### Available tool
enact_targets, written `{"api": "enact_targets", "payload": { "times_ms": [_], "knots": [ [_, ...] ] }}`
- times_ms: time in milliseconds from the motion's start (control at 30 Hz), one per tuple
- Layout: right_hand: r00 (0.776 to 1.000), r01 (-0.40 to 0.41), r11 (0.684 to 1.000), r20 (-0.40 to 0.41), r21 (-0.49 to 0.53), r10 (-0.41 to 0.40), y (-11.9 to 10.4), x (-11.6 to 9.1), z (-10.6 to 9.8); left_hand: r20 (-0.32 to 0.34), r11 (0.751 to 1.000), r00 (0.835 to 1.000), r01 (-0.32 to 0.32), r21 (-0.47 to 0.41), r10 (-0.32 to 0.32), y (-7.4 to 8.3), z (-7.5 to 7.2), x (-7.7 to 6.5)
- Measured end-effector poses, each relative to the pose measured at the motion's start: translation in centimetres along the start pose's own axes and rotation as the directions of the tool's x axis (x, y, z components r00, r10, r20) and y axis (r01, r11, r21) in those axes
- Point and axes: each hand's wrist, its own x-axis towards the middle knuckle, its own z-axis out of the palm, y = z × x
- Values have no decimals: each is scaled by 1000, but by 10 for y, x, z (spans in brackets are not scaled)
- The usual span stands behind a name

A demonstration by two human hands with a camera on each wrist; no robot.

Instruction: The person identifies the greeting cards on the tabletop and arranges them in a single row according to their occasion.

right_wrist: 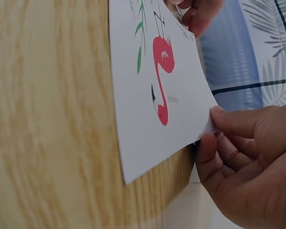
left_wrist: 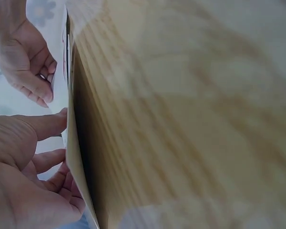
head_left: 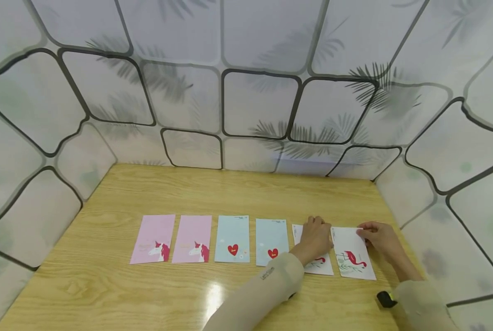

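Note:
In the head view, my left hand (head_left: 314, 234) lies over the upper part of a white flamingo card (head_left: 318, 266), hiding much of it. Its thumb and fingers stand apart at the card edges in the left wrist view, touching rather than pinching. My right hand (head_left: 380, 239) pinches the upper right corner of a second white flamingo card (head_left: 351, 250). In the right wrist view, that flamingo card (right_wrist: 186, 95) slants up off the wood at the corner between thumb and fingers. Fingers of the left hand (right_wrist: 205, 14) are beside its far edge.
Left of the white cards, two pale blue heart cards (head_left: 232, 239) and two pink unicorn cards (head_left: 153, 239) lie in one row on the wooden table (head_left: 147, 299). Patterned fabric walls (head_left: 254, 105) enclose the back and sides. A small black object (head_left: 386, 299) is by the right sleeve.

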Motion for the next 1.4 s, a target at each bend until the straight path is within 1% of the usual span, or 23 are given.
{"api": "enact_targets", "payload": {
  "times_ms": [200, 367, 567, 833, 1267, 1400],
  "knots": [
    [999, 16, 1000, -36, -21, -17, 0, 0, 2, 23, 1000, 1000, 9, -17, -9, 0, -2, 1],
    [997, 30, 994, -74, -107, -38, -1, 2, 4, 53, 1000, 999, 8, -12, -8, 0, -4, 2],
    [994, 29, 973, -101, -228, -53, -1, 5, 8, 94, 1000, 996, -3, -13, 4, -1, -5, 0],
    [992, 55, 941, -91, -335, -91, -2, 6, 10, 97, 999, 995, -36, 20, 34, -3, -4, 1],
    [994, 52, 938, -74, -342, -82, -2, 7, 8, 123, 998, 991, -56, -6, 56, -7, -4, 3],
    [993, 50, 950, -85, -309, -80, 2, 7, 8, 110, 998, 992, -60, -28, 62, -12, -3, 5]
  ]
}}
